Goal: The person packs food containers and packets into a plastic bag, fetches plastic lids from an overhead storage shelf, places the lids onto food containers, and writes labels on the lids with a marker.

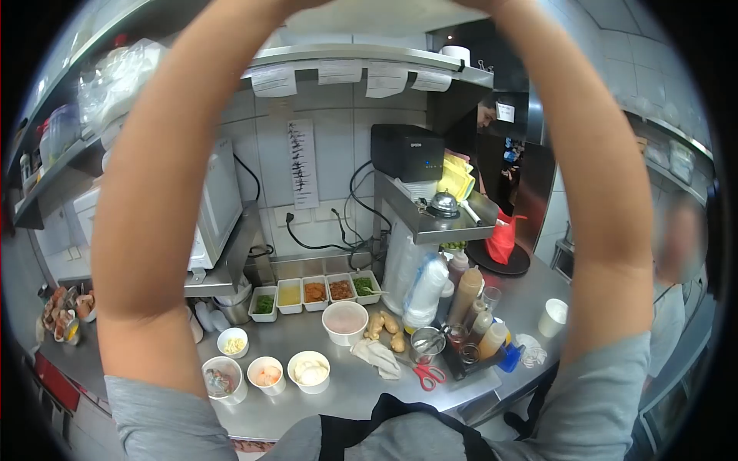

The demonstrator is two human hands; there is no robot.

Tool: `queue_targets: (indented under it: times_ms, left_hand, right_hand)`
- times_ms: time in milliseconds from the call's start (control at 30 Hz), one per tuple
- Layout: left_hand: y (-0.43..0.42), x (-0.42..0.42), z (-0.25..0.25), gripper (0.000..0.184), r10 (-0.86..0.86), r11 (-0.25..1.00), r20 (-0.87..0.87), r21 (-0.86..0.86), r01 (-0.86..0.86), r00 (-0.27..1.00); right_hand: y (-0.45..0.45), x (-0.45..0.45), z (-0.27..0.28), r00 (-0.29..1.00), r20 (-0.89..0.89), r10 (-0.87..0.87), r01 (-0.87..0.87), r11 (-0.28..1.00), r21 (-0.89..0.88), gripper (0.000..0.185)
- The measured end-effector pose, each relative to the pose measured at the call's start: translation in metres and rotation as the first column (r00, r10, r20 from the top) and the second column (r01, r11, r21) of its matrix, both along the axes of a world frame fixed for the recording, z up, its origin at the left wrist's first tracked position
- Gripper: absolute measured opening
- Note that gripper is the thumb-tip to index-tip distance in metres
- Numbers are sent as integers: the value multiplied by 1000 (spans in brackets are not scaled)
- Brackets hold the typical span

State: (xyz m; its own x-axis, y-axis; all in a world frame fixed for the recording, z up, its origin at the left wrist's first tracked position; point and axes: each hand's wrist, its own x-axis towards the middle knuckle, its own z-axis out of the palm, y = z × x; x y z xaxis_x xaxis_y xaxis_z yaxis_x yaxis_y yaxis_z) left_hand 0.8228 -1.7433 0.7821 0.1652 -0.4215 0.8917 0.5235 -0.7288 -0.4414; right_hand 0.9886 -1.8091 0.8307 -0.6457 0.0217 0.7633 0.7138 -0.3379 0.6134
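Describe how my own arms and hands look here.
Your left arm and right arm have grey short sleeves; the forearms are bare, with no visible bracelet or marking. Black straps cross the grey top. Your hands are cut off up top, so I can't describe them.

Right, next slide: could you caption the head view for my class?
Both arms raised above a steel counter holding white tubs, squeeze bottles and red-handled scissors.

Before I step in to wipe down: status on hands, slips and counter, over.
Left arm and right arm raised; hands cut off at top, grip unseen. Slips hanging along shelf edge. In a wipe's way: tubs, cloth, scissors on counter.
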Motion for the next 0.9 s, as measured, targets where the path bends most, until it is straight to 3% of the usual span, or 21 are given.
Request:
queue_targets:
  times_ms: [33,67,133,167,200,267,367,500,600,700,800,900]
  left_hand:
    - [-1,8,1,92,46,984,-26,-170,-50,999]
    - [28,22,2,96,155,987,62,-42,-153,986]
    - [46,30,-5,95,226,967,-32,-114,-228,974]
    - [57,34,-3,92,195,964,-88,-169,-207,977]
    - [68,37,-3,89,159,955,-144,-227,-189,977]
    - [87,45,-9,82,255,942,-94,-200,-270,962]
    - [108,57,-12,73,272,947,-15,-174,-270,962]
    - [104,66,-15,64,176,980,65,-106,-169,982]
    - [114,78,-16,56,101,994,148,31,-107,984]
    - [109,82,-19,63,76,997,102,-43,-72,992]
    - [103,82,-24,65,134,989,102,-68,-128,986]
    - [107,86,-29,65,83,995,136,45,-90,987]
  right_hand:
    - [15,-1,-7,984,-141,-108,100,993,-63,110]
    - [33,13,-10,989,-107,-107,102,993,-52,110]
    - [58,32,-24,994,-19,-105,104,994,-36,107]
    - [55,36,-24,996,-88,9,-32,966,-257,105]
    - [47,31,-37,964,-240,116,-200,910,-362,95]
    - [63,54,-17,936,-287,202,-316,840,-440,70]
    - [67,69,-10,856,-457,243,-402,869,-290,42]
    - [74,83,2,734,-499,461,-562,824,-67,31]
    - [70,88,6,629,-609,483,-639,767,-51,26]
    - [64,63,-5,601,-685,412,-667,731,-145,24]
    - [68,57,-4,726,-603,331,-533,825,-189,27]
    - [70,55,1,724,-662,194,-455,855,-247,26]
